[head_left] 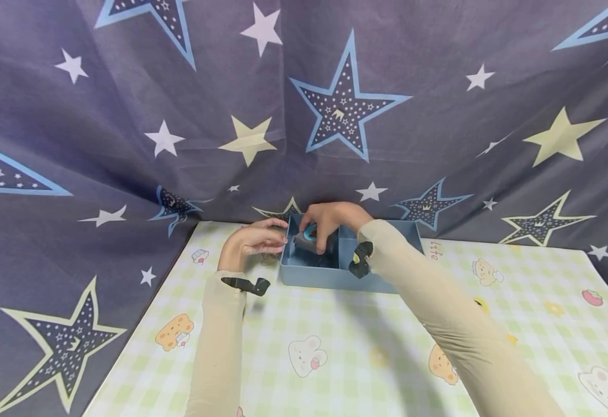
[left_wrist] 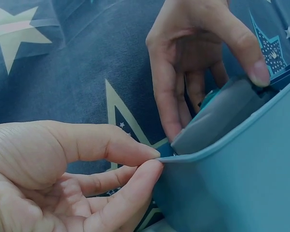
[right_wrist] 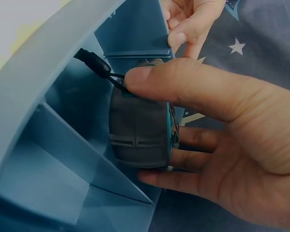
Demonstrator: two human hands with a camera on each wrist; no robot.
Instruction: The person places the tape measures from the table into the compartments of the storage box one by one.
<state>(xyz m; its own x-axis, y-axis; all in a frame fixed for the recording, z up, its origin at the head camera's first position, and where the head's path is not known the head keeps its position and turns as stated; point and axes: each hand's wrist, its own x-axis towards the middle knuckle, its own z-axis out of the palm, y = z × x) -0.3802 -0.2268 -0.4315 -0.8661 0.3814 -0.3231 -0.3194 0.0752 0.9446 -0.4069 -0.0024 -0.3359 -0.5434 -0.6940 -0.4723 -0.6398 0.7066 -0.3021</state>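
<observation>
A blue divided box [head_left: 335, 280] stands at the back of the table. At its left end, my left hand [left_wrist: 82, 169] pinches the corner rim between thumb and forefinger. My right hand [head_left: 332, 219] reaches into the left compartment and grips a dark grey tape measure [right_wrist: 137, 130] with teal trim. The thumb presses one edge of it, near a black wrist cord [right_wrist: 97, 64], and the other fingers curl round the far side. In the left wrist view the tape measure [left_wrist: 220, 118] sits tilted, partly below the box's rim.
A divider [right_wrist: 94, 145] separates the left compartment from the part to its right. The box stands on a green checked tablecloth [head_left: 345, 341] with cartoon animals. Close behind it hangs a dark curtain [head_left: 314, 174] patterned with stars.
</observation>
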